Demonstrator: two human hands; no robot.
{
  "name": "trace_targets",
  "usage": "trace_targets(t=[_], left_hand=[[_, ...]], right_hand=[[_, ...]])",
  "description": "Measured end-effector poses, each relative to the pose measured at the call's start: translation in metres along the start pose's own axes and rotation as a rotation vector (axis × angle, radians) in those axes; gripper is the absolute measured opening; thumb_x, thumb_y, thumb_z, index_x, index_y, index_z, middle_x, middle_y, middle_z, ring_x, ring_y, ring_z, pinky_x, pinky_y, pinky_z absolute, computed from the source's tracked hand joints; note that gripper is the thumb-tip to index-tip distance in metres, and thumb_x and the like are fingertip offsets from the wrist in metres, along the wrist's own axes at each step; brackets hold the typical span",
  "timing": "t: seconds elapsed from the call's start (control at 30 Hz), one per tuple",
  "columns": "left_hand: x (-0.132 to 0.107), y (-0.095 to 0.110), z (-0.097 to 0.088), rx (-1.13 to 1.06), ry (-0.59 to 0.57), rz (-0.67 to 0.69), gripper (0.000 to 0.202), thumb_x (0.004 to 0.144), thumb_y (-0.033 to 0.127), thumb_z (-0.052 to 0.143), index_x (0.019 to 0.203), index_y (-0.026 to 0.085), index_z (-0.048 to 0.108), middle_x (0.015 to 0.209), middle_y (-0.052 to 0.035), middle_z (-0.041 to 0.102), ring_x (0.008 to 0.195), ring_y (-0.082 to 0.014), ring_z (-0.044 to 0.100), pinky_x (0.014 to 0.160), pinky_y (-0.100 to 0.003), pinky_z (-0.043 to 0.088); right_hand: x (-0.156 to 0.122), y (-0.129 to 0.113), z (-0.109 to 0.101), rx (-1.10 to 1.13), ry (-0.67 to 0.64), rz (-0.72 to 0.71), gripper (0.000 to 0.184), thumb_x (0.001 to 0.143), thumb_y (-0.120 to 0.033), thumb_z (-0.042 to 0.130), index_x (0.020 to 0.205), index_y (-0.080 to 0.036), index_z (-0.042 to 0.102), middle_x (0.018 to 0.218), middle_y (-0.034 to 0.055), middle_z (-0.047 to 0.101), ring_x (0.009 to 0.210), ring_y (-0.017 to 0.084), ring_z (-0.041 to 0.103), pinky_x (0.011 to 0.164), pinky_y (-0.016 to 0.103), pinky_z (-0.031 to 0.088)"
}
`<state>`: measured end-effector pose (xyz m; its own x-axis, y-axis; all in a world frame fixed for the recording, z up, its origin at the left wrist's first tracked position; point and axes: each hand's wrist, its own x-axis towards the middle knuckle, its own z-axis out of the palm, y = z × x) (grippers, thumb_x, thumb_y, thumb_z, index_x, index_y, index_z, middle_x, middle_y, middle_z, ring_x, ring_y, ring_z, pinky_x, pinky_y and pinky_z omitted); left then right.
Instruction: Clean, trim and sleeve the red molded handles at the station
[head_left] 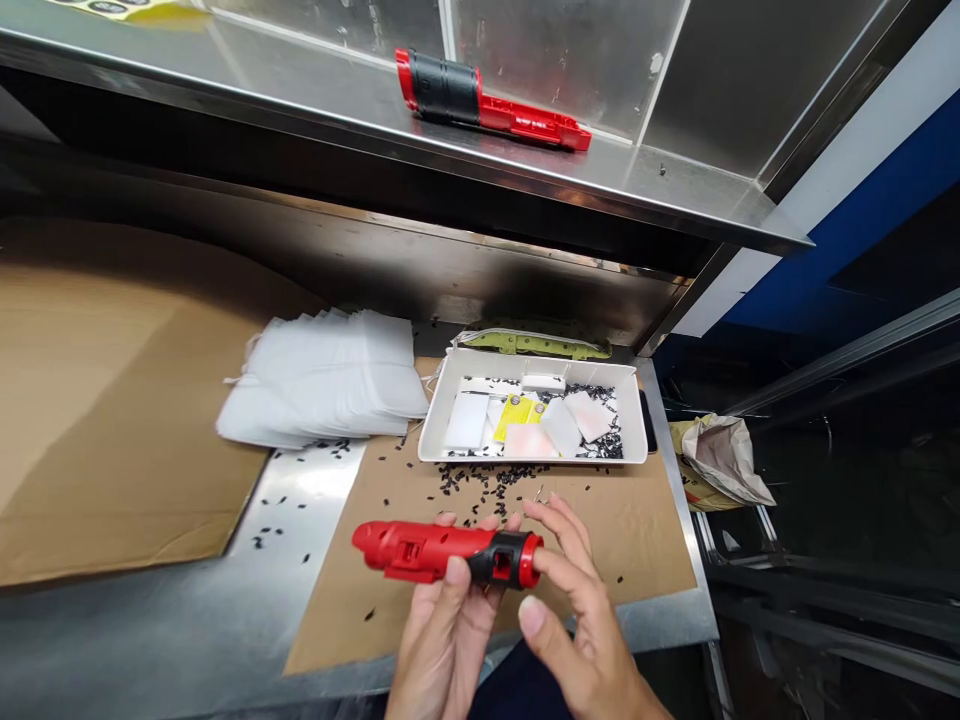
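Note:
My left hand (448,630) grips a red plastic tool housing with a black collar (442,550) from below, the thumb along its near side. The housing lies roughly level above the cardboard sheet, its rounded end to the left. At its right end is my right hand (581,600), the index fingertip at or just inside the opening. The right thumb stands apart from the housing, and the other fingers are loosely bent. A tiny shiny bit (539,495) shows by the right fingertips; I cannot tell whether it is held. Small black pieces (491,483) lie scattered beyond my hands.
A white tray (431,440) holds black pieces, pale pads and yellow labels. Left of it lies a stack of white foam sheets (322,380), beside a large cardboard piece (112,400). Another red and black housing (450,90) rests on the metal shelf (300,100). A paper bag (724,460) stands right.

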<state>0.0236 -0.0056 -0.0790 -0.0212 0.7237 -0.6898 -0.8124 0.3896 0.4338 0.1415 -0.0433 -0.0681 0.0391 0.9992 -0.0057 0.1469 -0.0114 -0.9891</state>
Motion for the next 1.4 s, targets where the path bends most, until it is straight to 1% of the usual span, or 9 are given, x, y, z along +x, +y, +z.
trace_targets(t=[0.17, 0.37, 0.57, 0.7, 0.93, 1.07, 1.17, 1.3, 1.4], left_hand=[[0.001, 0.001, -0.002, 0.067, -0.036, 0.008, 0.091, 0.044, 0.037, 0.097, 0.126, 0.032, 0.057, 0.090, -0.0026, 0.078, 0.086, -0.0237, 0.074, 0.068, -0.023, 0.060], [0.002, 0.003, -0.006, 0.183, -0.081, 0.010, 0.102, 0.049, 0.045, 0.093, 0.138, 0.031, 0.045, 0.096, -0.0058, 0.077, 0.096, -0.0313, 0.072, 0.076, -0.034, 0.062], [0.003, 0.006, -0.003, 0.178, -0.063, -0.002, 0.115, 0.039, 0.042, 0.097, 0.140, 0.030, 0.043, 0.088, -0.0041, 0.078, 0.082, -0.0262, 0.074, 0.061, -0.024, 0.060], [0.005, 0.006, -0.006, 0.202, -0.137, 0.032, 0.100, 0.053, 0.045, 0.092, 0.140, 0.034, 0.044, 0.092, -0.0029, 0.078, 0.087, -0.0227, 0.074, 0.068, -0.022, 0.059], [0.006, 0.008, -0.007, 0.346, -0.161, 0.214, 0.078, 0.069, 0.054, 0.079, 0.138, 0.034, 0.048, 0.098, -0.0025, 0.077, 0.104, -0.0251, 0.069, 0.093, -0.031, 0.053], [0.024, 0.025, -0.004, 0.696, -0.220, 0.551, 0.064, 0.053, 0.039, 0.092, 0.113, 0.028, 0.070, 0.100, -0.0045, 0.077, 0.109, -0.0273, 0.066, 0.102, -0.030, 0.047], [0.035, 0.040, 0.004, 0.839, -0.264, 0.657, 0.053, 0.040, 0.026, 0.097, 0.090, 0.026, 0.077, 0.100, -0.0044, 0.077, 0.101, -0.0271, 0.068, 0.086, -0.023, 0.054], [0.032, 0.053, 0.020, 0.663, -0.221, 0.774, 0.066, 0.052, 0.043, 0.092, 0.112, 0.027, 0.068, 0.081, -0.0009, 0.077, 0.088, -0.0218, 0.073, 0.078, -0.018, 0.056], [0.026, 0.060, 0.023, 0.447, -0.208, 0.646, 0.080, 0.052, 0.055, 0.089, 0.122, 0.029, 0.061, 0.073, 0.0031, 0.074, 0.083, -0.0215, 0.074, 0.078, -0.020, 0.058]], right_hand=[[0.001, 0.005, -0.001, -0.122, -0.116, -0.069, 0.040, 0.094, -0.051, 0.050, 0.125, -0.032, 0.065, 0.160, 0.0026, 0.027, 0.150, 0.033, 0.004, 0.118, 0.061, 0.011], [0.007, 0.017, -0.017, -0.395, -0.084, -0.360, 0.031, 0.089, -0.040, 0.062, 0.118, -0.035, 0.068, 0.155, 0.0009, 0.034, 0.148, 0.036, 0.014, 0.118, 0.061, 0.013], [0.009, 0.020, -0.025, -0.493, -0.066, -0.408, 0.025, 0.081, -0.037, 0.071, 0.105, -0.032, 0.069, 0.155, 0.0013, 0.034, 0.146, 0.039, 0.021, 0.117, 0.063, 0.012], [0.005, 0.021, -0.026, -0.397, 0.052, -0.409, 0.027, 0.085, -0.035, 0.063, 0.112, -0.033, 0.065, 0.149, 0.0038, 0.041, 0.143, 0.038, 0.027, 0.115, 0.062, 0.018], [0.004, 0.026, -0.036, -0.308, 0.240, -0.268, 0.014, 0.088, -0.031, 0.057, 0.092, -0.027, 0.069, 0.135, 0.0070, 0.052, 0.137, 0.031, 0.039, 0.110, 0.049, 0.034], [0.026, 0.061, -0.050, -0.407, 0.218, 0.020, 0.022, 0.094, -0.031, 0.048, 0.097, -0.023, 0.069, 0.107, 0.0077, 0.066, 0.099, 0.021, 0.065, 0.084, 0.034, 0.052], [0.047, 0.098, -0.055, -0.519, 0.098, 0.109, 0.022, 0.088, -0.021, 0.052, 0.100, -0.021, 0.071, 0.097, 0.0071, 0.070, 0.078, 0.020, 0.067, 0.069, 0.030, 0.053], [0.067, 0.133, -0.045, -0.651, -0.017, 0.128, 0.040, 0.079, -0.004, 0.057, 0.110, -0.024, 0.070, 0.105, 0.0066, 0.069, 0.084, 0.021, 0.068, 0.077, 0.031, 0.051], [0.076, 0.142, -0.035, -0.761, -0.099, 0.159, 0.044, 0.077, -0.006, 0.066, 0.113, -0.031, 0.069, 0.117, 0.0058, 0.064, 0.104, 0.024, 0.064, 0.084, 0.032, 0.048]])
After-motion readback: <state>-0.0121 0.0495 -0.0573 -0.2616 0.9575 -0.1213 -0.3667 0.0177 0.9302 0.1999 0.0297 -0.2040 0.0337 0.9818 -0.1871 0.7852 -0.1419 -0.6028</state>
